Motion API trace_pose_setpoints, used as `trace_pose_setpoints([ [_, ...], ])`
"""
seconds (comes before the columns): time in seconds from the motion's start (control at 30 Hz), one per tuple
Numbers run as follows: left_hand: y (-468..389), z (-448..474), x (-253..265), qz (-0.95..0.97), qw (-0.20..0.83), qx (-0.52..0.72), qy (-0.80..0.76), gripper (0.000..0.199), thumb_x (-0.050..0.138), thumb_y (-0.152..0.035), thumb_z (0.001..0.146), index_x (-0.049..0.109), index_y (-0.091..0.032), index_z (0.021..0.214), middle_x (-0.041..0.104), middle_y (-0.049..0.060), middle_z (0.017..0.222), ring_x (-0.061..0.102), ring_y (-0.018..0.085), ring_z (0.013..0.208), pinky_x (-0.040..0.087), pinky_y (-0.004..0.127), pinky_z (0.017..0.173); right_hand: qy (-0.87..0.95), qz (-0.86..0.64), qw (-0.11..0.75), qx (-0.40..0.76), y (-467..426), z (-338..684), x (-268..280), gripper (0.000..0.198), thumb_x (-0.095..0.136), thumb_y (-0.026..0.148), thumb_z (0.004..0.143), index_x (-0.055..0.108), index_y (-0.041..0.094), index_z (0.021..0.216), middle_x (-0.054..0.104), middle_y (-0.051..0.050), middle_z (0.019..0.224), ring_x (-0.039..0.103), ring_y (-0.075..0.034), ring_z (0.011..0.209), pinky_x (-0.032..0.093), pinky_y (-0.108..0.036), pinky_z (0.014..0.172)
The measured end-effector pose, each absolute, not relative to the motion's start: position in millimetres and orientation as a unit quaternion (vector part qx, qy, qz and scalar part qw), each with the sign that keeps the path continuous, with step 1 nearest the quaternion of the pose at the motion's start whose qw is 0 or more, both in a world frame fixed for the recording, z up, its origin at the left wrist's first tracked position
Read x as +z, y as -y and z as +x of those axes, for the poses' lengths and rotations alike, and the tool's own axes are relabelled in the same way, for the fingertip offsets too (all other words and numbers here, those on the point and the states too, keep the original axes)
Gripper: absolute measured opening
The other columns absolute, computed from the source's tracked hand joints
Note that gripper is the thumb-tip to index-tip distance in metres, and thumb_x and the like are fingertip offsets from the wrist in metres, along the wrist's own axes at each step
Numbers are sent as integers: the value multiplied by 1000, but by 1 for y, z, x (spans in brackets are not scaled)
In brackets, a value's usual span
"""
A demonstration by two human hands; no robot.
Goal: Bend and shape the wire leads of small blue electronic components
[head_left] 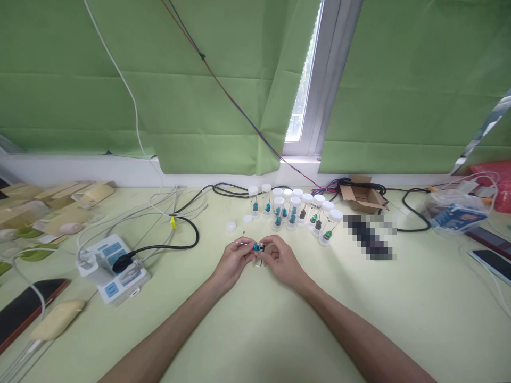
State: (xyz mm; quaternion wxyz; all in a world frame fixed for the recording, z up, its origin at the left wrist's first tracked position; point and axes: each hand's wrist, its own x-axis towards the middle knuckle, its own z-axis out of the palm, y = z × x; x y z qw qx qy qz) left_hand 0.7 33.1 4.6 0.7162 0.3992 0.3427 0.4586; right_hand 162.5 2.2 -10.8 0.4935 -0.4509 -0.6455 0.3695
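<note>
The left hand (231, 261) and right hand (282, 260) pinch 1 small blue part (256, 247) between their fingertips, its shape partly hidden. Open surface (263, 327) stretches nearward, its front edge out of frame; capped vials (293, 216) crowd beyond. Far right, 1 phone (495, 264) is cut off.

The single view looks from the person's head, forward and down across the table (259, 330) to the green blinds (215, 106) behind it. It frames the scene wide, with the left hand (231, 261) and right hand (284, 261) at middling range, just below centre
</note>
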Motion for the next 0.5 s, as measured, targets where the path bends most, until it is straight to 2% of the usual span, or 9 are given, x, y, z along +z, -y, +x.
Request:
trace_pose_setpoints([
  [0.17,-34,1,4,400,718,458,-339,16,75,-24,71,65,-13,77,64,3,72,59,12,65,46,24,65,642,-446,494,381,-3,162,-13,20,55,29,84,55,21,102,59,-5,98,58,-12,65,49,-26,59],
  [0.37,-35,0,2,399,723,456,-332,14,74,-23,71,66,-13,77,64,3,74,58,12,65,46,24,65,626,-436,488,424,-3,161,-10,21,47,37,90,54,21,101,59,0,76,56,-12,55,46,-26,55],
  [0.5,-34,0,2,401,721,456,-335,15,75,-23,71,66,-13,76,64,4,74,58,12,66,46,24,66,636,-449,486,398,-1,161,-8,20,51,35,88,54,20,102,62,-4,88,57,-12,60,47,-26,57],
])
